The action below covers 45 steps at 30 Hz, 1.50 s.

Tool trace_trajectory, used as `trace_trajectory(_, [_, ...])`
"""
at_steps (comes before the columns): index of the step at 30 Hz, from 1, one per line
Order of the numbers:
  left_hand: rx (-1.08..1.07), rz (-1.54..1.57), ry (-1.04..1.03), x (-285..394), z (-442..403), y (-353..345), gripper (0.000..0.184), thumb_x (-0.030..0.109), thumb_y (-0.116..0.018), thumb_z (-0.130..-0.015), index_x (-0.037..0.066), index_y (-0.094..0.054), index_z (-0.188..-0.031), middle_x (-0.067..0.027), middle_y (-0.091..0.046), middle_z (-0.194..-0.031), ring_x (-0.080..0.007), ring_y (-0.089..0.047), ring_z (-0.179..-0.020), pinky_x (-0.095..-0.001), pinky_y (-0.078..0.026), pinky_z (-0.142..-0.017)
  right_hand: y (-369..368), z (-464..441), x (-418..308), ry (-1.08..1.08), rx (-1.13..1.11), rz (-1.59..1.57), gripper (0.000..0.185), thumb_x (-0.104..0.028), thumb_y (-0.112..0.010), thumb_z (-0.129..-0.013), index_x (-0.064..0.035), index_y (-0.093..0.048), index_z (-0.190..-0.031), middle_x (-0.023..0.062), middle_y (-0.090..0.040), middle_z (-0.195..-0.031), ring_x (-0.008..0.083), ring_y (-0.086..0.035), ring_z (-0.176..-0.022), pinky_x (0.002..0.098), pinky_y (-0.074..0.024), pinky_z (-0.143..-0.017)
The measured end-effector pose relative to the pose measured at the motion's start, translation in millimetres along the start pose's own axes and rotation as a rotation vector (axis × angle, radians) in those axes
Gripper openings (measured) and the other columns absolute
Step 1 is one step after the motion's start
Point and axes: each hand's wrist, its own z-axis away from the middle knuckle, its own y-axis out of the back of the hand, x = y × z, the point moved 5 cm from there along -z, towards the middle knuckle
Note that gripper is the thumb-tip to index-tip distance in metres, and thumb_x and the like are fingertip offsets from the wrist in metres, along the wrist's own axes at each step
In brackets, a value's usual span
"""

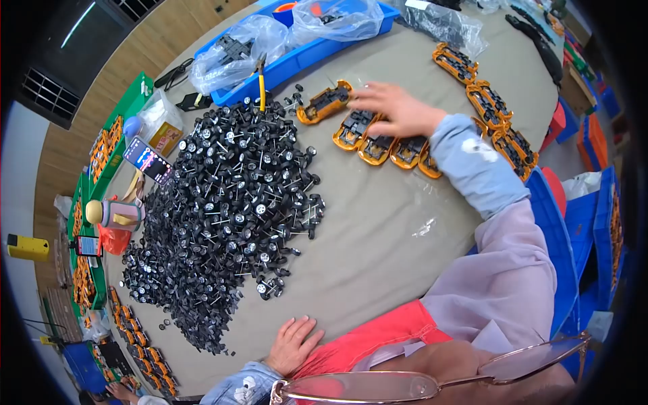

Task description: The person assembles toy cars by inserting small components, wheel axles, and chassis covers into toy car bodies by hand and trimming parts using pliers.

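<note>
"How far along is it looking, from the left?"
"On the near left, a chain of cars (139, 337) is lying set out. Next, a large heap of wheels (236, 182) is lying loose, so plenty seems to be remaining."

"And the hands?"
"The left hand (295, 345) is resting near the heap, fingers nearly flat, holding nothing visible. Farther right, a loose car (325, 102) is lying underside up, and the right hand (398, 111) is hovering at its end, fingers spread wide; I can't tell whether they're touching it."

"Anything looking done?"
"Under that hand a row (407, 152) is forming, and another line (489, 104) is lying at far right. I can't tell whether they're carrying wheels."

"The surroundings?"
"On the left, a co-worker's hand (120, 391) is showing near, green trays (144, 82) are standing farther, then a phone (148, 160). Grey cloth (364, 243) is covering the tabletop; a blue tray (317, 54) is standing far, blue bins (555, 226) right."
</note>
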Motion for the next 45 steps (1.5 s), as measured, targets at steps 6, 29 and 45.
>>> trace_trajectory(6, [-0.013,-0.025,0.026,4.2,-6.5,6.8,0.038,0.029,-0.066,-0.087,0.016,-0.062,-0.122,-0.0101,-0.053,-0.134,-0.0265,-0.045,-0.129,-0.0457,-0.033,-0.109,32.7,77.1,42.8,-0.253,-0.158,-0.23,0.06,-0.041,-0.062,-0.09,-0.0135,-0.047,-0.141,0.0166,-0.037,-0.15,0.0366,-0.037,-0.137,0.0442,-0.0325,-0.112])
trace_trajectory(29, [0.118,-0.007,0.014,7.8,-9.3,6.1,0.037,0.027,-0.07,-0.084,0.013,-0.064,-0.117,-0.0124,-0.053,-0.13,-0.0294,-0.049,-0.125,-0.0473,-0.037,-0.107,5.9,7.3,-59.9,-0.446,0.051,-0.031,0.044,-0.04,-0.06,-0.09,-0.0108,-0.062,-0.123,0.0145,-0.06,-0.125,0.0365,-0.056,-0.115,0.0441,-0.0458,-0.094])
trace_trajectory(45, [0.196,0.007,-0.017,8.3,-9.6,7.2,0.035,0.024,-0.072,-0.081,0.013,-0.065,-0.114,-0.0119,-0.055,-0.128,-0.0295,-0.051,-0.123,-0.0477,-0.037,-0.106,-49.1,-11.6,-80.8,-0.366,0.095,-0.049,0.047,-0.039,-0.056,-0.091,-0.0111,-0.057,-0.129,0.0165,-0.058,-0.122,0.0372,-0.059,-0.107,0.0442,-0.0479,-0.093])
